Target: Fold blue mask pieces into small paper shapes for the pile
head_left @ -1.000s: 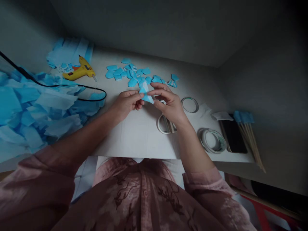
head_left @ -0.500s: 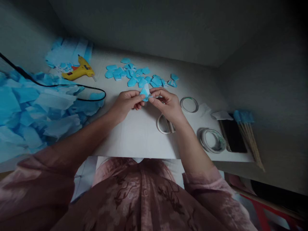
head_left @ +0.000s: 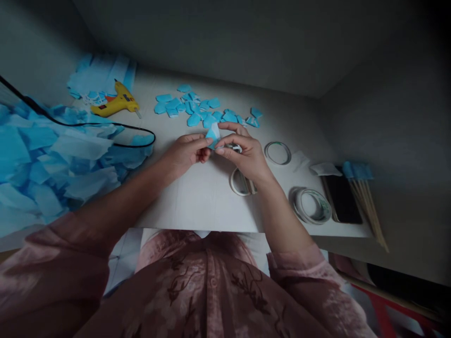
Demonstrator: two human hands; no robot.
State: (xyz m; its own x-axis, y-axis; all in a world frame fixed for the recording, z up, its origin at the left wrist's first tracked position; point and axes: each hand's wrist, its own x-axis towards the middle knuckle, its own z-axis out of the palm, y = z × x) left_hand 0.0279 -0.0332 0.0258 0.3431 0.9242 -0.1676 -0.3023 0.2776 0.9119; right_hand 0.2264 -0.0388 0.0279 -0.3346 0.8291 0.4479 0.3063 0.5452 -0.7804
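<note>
My left hand [head_left: 188, 151] pinches a small folded blue and white piece [head_left: 213, 136], which looks like thin cloth or paper, between thumb and fingers. At the lower right edge of the same piece, the thumb and fingertips of my right hand [head_left: 243, 149] are closed together, with the index finger raised along its side. A small white strip or tip [head_left: 237, 148] shows beside the right fingers; I cannot make out what it is. Just beyond my hands lie several cut blue pieces [head_left: 193, 107]. Partly hidden under my right wrist is a pale ring-shaped thing [head_left: 237, 188].
At the left are a heap of blue and white scraps [head_left: 70, 159], a yellow glue gun [head_left: 118, 102], its black cord [head_left: 137, 130] and stacked blue sheets [head_left: 120, 68]. Tape rolls [head_left: 328, 211], a dark phone [head_left: 343, 199] and blue-tipped sticks [head_left: 369, 202] lie right.
My right index finger has lifted and straightened along the piece, while the thumb has shifted slightly left at its lower edge. The left hand keeps its pinch almost unmoved.
</note>
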